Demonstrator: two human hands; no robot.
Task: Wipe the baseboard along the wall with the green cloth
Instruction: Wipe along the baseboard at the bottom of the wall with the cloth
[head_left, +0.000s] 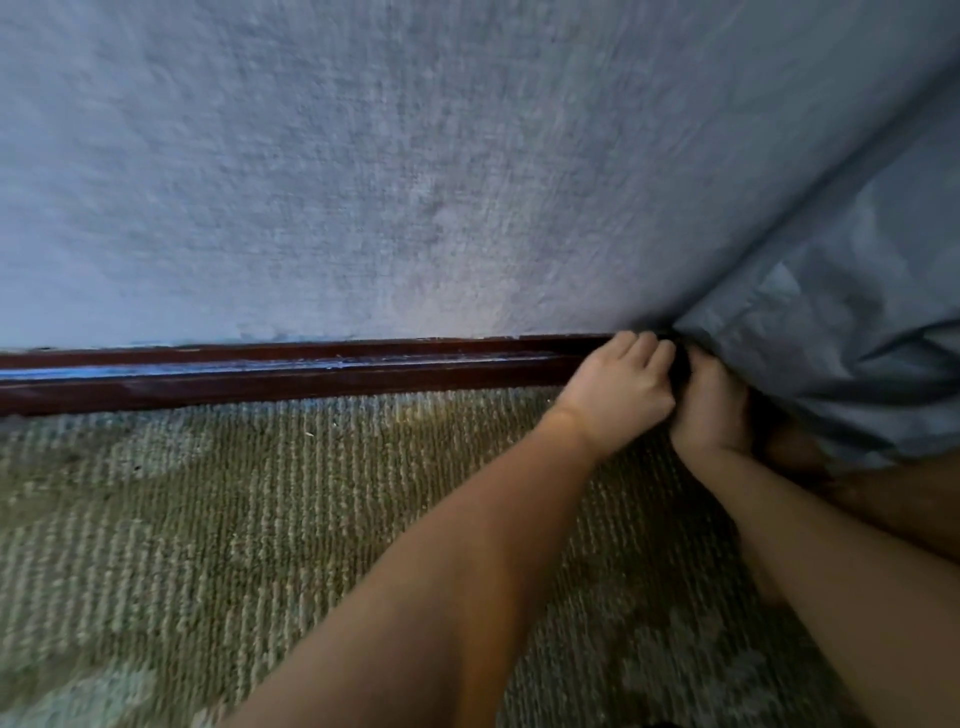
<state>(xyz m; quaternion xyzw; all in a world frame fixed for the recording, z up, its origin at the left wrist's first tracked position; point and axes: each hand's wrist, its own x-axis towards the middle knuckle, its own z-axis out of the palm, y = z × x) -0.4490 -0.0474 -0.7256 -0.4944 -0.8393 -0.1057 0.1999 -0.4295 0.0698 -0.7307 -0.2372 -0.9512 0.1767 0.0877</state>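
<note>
A dark red-brown baseboard (291, 371) runs along the foot of the grey-blue wall, with a blue streak on its left part. My left hand (618, 389) is pressed against the baseboard's right end with its fingers curled on a small dark bunch of cloth (681, 364). The cloth's colour does not show in the shadow. My right hand (711, 410) sits directly beside the left and touches the same bunch. Its fingertips are hidden under the hanging fabric.
A grey-blue curtain or sheet (841, 322) hangs down at the right and covers the corner and the baseboard beyond my hands. Olive-green ribbed carpet (260, 519) fills the floor. My bare knee or leg (883, 499) is at the right edge.
</note>
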